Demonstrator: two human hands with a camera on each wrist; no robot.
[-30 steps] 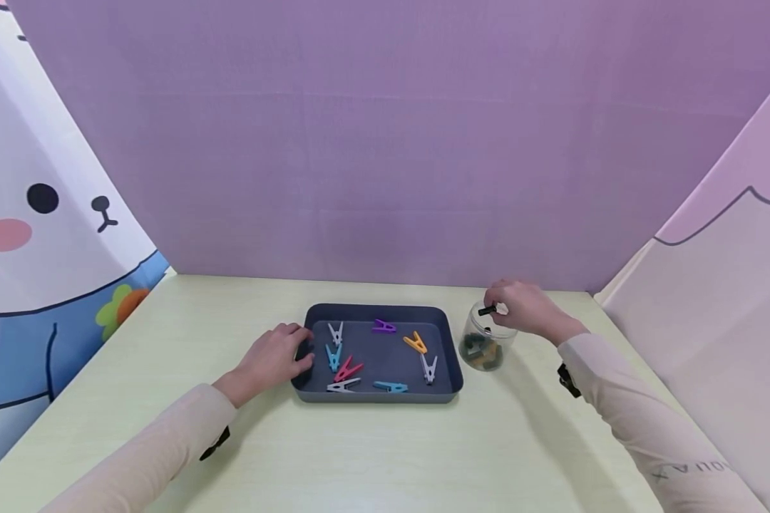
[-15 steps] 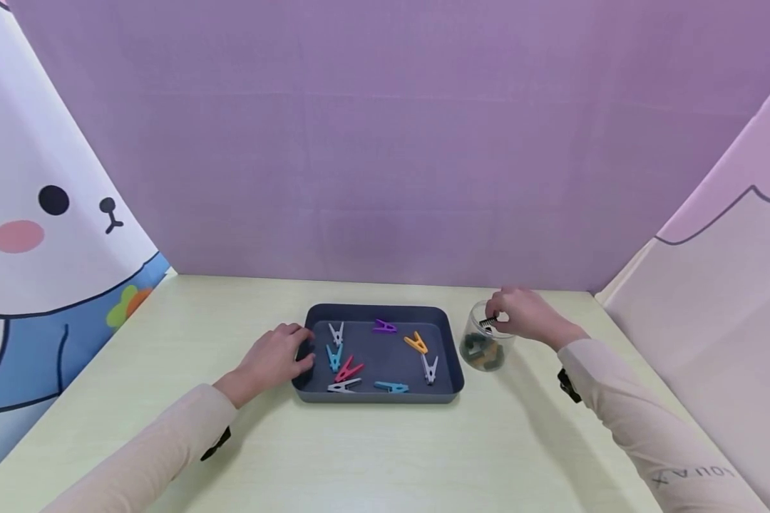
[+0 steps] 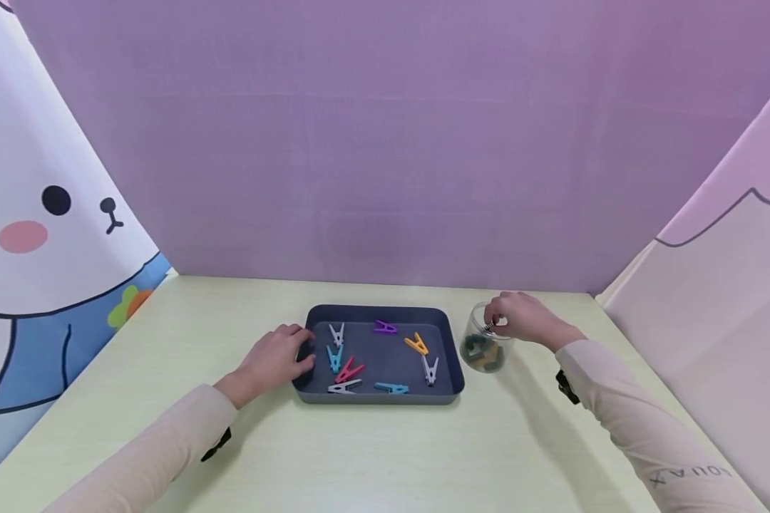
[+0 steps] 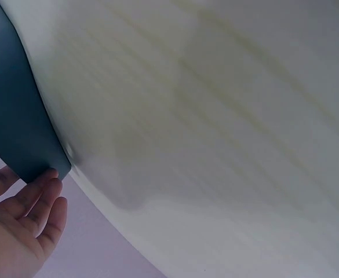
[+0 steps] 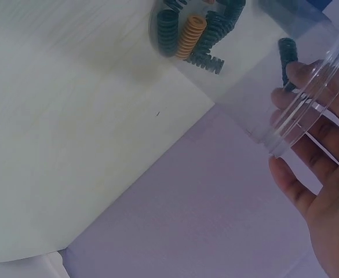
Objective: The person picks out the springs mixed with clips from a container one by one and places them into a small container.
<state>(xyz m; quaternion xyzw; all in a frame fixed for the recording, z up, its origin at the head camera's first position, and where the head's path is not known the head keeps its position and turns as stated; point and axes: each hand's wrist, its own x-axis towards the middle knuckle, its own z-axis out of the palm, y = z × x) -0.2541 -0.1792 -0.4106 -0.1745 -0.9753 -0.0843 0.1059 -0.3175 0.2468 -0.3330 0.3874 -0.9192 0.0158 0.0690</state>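
A clear jar (image 3: 469, 340) stands to the right of a dark grey tray (image 3: 391, 398). My right hand (image 3: 520, 315) is at the jar's mouth, pinching a dark green coil spring (image 5: 287, 57) between thumb and finger. Through the jar's wall in the right wrist view, the spring points down inside it, below the rim. Several green springs (image 5: 167, 33) and an orange spring (image 5: 191, 37) lie at the jar's bottom. My left hand (image 3: 266, 360) holds the tray's left end, fingers bent over its rim; in the left wrist view its fingertips (image 4: 52, 174) press on the tray's wall.
Inside the tray lie several clothespins, among them a purple clothespin (image 3: 386, 327), an orange clothespin (image 3: 416, 343) and a red clothespin (image 3: 348, 370). The pale table (image 3: 385, 456) ends at a purple backdrop (image 3: 385, 142). A printed cloth (image 3: 45, 285) hangs at the left.
My right hand has lowered the spring from above the jar's rim into its mouth. The left hand has stayed on the tray.
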